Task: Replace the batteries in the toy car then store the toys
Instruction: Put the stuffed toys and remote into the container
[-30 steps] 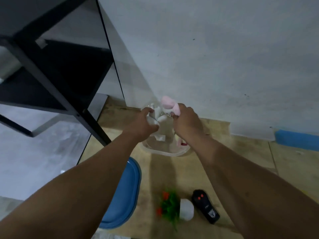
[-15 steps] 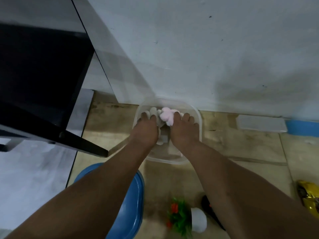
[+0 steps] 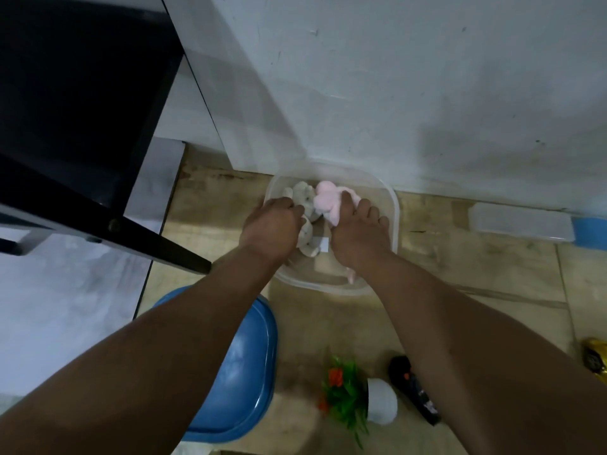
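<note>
The storing step is in hand: the left hand [image 3: 271, 229] holds a grey-white plush toy [image 3: 303, 205] and the right hand [image 3: 358, 239] a pink plush toy [image 3: 326, 200], both grips curled round them inside the clear plastic tub [image 3: 392, 205] on the floor; next, letting go and fetching the gold toy car [image 3: 596, 359] seems due.

Pale grey-white wall [image 3: 410, 77] fills upper right, scuffed, soft shadow patch at right. Beige tiled floor [image 3: 460, 257] across lower half, stained along the wall base. Black shelf frame [image 3: 82, 126] upper left, one leg slanting toward centre. Light dim, bluish.
</note>
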